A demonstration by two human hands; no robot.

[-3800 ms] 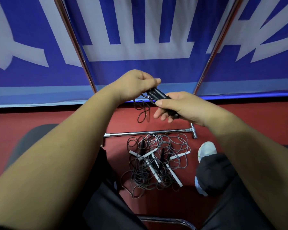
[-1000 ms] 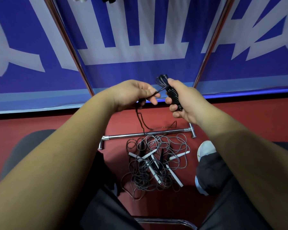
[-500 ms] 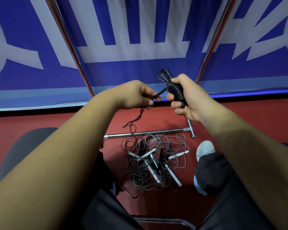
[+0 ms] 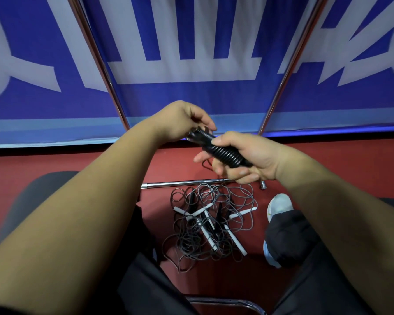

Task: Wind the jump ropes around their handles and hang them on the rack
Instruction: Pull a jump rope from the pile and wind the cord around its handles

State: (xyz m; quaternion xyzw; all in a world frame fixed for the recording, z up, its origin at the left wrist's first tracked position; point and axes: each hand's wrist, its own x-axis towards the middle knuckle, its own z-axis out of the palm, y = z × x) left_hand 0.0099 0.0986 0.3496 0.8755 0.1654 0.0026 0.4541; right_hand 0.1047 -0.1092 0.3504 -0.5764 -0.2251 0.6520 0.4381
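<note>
While the black jump rope [image 4: 223, 152], wound in tight ribbed coils, is up in front of the knees, the right hand [image 4: 250, 155] grips it and the left hand [image 4: 180, 120] pinches its far end. Below, thin grey ropes [image 4: 206, 226] lie tangled on the red floor [image 4: 55, 160].

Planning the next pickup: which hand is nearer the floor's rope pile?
Right. The right hand holds the wound rope just above the pile; the left hand is higher, leftward.

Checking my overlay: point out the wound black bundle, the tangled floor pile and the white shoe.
wound black bundle [image 4: 225, 153], head view, middle coils.
tangled floor pile [image 4: 204, 226], head view, centre.
white shoe [image 4: 280, 203], head view, toe.
</note>
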